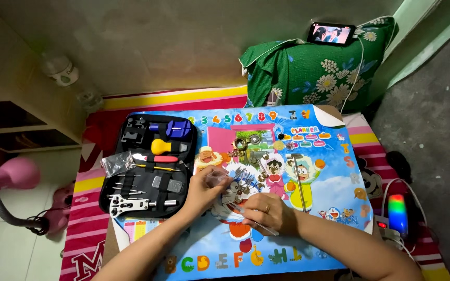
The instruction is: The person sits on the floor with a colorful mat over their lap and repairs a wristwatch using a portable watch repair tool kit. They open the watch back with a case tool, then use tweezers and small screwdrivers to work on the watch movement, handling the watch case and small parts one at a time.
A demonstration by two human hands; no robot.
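Open black tool case [149,166] holds yellow-handled tool [163,147], blue block [175,128], wrench [131,205]. Left hand [204,188] pinches small clear piece [219,175]; right hand [269,211] grips tweezers [253,221] over metal parts [243,187] on mat [319,208].

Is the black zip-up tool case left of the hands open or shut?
Open: the black tool case lies flat, showing tools strapped inside.

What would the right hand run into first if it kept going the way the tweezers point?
The right hand holds tweezers aimed up-left at the cluster of small metal parts. It would likely meet those first, then the left hand close beside them; depth is unclear.
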